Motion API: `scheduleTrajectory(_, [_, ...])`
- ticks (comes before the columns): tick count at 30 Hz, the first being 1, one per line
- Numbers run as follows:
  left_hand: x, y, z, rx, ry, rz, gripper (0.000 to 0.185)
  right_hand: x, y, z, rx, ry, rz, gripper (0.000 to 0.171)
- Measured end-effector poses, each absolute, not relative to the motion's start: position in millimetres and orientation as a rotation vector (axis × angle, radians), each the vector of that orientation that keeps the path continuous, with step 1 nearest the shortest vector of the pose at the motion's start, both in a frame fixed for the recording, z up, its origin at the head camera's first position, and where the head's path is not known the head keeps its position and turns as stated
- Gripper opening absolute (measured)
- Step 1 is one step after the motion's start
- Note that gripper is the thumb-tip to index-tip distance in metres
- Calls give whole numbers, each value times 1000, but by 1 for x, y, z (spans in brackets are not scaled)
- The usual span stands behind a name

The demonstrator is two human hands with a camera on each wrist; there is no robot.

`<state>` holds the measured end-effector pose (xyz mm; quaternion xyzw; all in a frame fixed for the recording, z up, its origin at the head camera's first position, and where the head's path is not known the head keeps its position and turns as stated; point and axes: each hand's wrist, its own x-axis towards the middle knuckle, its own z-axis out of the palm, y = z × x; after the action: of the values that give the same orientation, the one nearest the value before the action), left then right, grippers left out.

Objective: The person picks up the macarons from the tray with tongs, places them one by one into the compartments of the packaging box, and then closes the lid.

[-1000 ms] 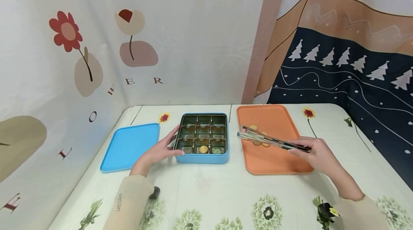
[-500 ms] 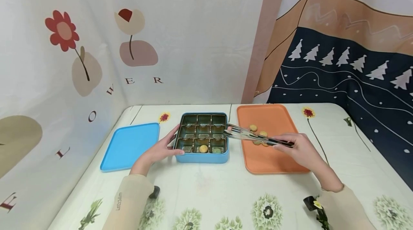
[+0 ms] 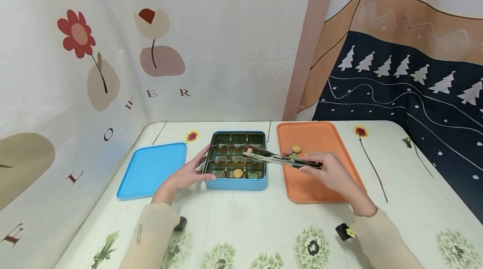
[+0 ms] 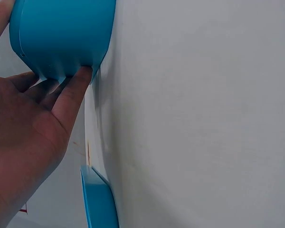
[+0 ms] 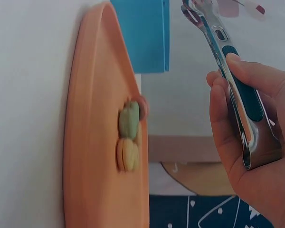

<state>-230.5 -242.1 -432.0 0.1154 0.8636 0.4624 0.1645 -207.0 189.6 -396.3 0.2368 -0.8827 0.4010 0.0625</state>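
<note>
A pink piece [image 3: 249, 150] sits between the tips of the metal tongs [image 3: 279, 160], above the middle row of the blue box [image 3: 237, 184], whose nearest row has a yellow macaron [image 3: 238, 173] in its centre compartment and a green macaron [image 3: 253, 175] in its right one. Right of the box, the right hand [image 3: 331, 171] grips the tongs' handle, while the left hand [image 3: 187, 175], fingers spread, rests against the box's left side. Right of the box lies an orange tray [image 3: 317, 187] bearing more macarons [image 3: 296, 149]; left of it, a flat blue tray [image 3: 152, 172].
</note>
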Motion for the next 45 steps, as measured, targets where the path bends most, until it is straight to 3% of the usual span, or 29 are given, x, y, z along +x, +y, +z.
scheduleTrajectory(24, [-230,-242,-432,286,2435,1323,106,-216,128,-403,794,-2693,1236,26])
scheduleTrajectory(45, [-230,-241,-430,290,2432,1314,106,-217,117,-407,872,-2709,1185,26])
